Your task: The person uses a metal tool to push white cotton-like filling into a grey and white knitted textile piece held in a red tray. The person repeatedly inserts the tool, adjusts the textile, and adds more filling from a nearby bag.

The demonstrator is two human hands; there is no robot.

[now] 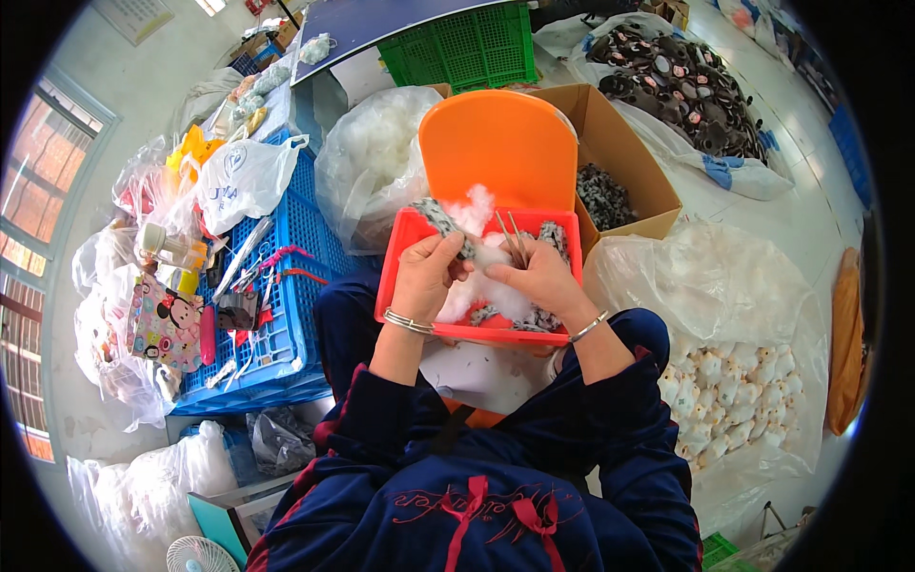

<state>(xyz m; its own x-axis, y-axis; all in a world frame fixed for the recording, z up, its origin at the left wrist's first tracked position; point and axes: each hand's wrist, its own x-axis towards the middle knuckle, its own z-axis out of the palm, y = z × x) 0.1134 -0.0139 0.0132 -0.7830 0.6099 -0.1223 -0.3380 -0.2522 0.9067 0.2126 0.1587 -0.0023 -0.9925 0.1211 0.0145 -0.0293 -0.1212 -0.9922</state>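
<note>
Over a red plastic tray (393, 270), my left hand (424, 275) pinches a small grey-and-black mottled plush piece (437, 218), which sticks up past the fingers. My right hand (545, 278) is closed round metal tweezers (510, 232) with their prongs pointing away from me. White stuffing (512, 297) lies in the tray beneath and between my hands, and a pinkish-looking tuft (477, 207) rises behind the plush piece. More mottled plush pieces (553, 238) lie at the tray's right side. My fingers partly hide where the two hands meet.
An orange chair back (498, 143) stands behind the tray. Beside it are a bag of stuffing (374, 157) and a cardboard box (634, 186). Blue crates (319, 205) with bags and tools stand left. Bags of cream plush pieces (729, 396) and dark pieces (672, 86) lie right.
</note>
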